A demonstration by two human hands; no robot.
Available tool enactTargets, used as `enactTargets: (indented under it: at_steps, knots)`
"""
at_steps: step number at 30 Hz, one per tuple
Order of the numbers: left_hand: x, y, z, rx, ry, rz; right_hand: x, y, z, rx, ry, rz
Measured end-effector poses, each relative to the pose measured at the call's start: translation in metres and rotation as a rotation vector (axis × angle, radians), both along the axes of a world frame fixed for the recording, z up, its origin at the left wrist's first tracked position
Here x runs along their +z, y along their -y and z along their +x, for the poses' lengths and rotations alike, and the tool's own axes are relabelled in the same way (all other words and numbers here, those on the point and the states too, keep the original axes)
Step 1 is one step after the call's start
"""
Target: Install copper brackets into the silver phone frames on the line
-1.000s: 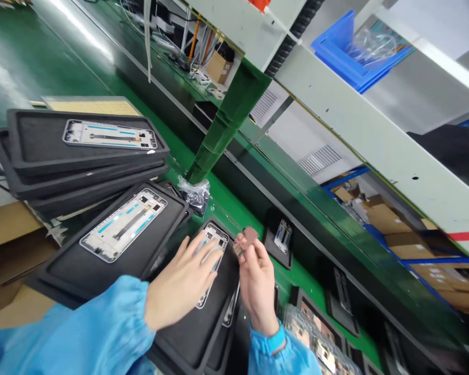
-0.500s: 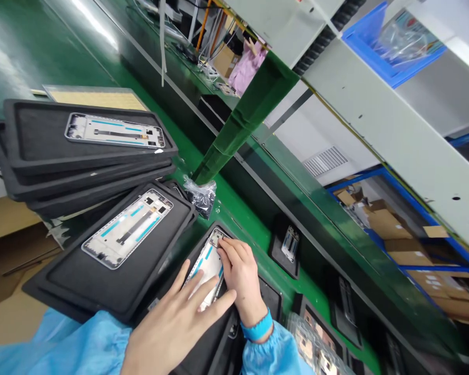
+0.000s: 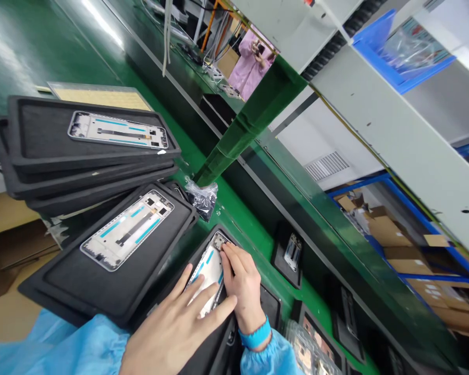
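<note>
— See the phone mid-frame? It lies in the black foam tray just this side of the crumpled plastic bag, under both hands.

— Is it gripped?

— No. The left hand is laid flat, fingers spread over its lower half, pinning rather than grasping. The right hand has its fingertips bunched on the end nearest the bag. They cover the spot, so I can't tell whether they pinch something small there.

— How would it handle?

— Light, I'd say, thin and fairly stiff, but apt to twist if pried up by one corner. I'd take it by the two long edges, clear of the blue strips and the cut-outs. The foam should keep it from sliding.

— What's lost to view?

— Its lower end, under the left palm, and the tray's near side, behind the blue sleeve. Left of the bag another frame shows plainly in its own tray. Right of the bag, the small pieces along the green belt are too dim to name.
</note>
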State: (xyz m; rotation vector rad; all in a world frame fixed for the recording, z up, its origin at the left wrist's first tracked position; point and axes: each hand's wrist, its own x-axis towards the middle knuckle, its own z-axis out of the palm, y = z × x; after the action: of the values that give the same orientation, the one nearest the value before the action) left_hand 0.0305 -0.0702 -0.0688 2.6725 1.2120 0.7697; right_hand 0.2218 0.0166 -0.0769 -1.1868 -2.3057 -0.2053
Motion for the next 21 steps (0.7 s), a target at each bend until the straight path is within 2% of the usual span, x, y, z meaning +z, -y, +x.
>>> enactTargets:
  at_steps: [6,14,21]
  knots:
    - [0.001,0.003,0.002,0.011,-0.021,-0.002,-0.002,0.001,-0.001,-0.003,0.025,0.013]
    - [0.007,0.004,0.000,0.046,-0.002,-0.035,0.004,-0.005,-0.002,-0.010,0.118,-0.086]
    - [-0.004,0.005,0.005,0.037,-0.015,0.000,0.006,-0.006,-0.003,-0.017,0.201,-0.149]
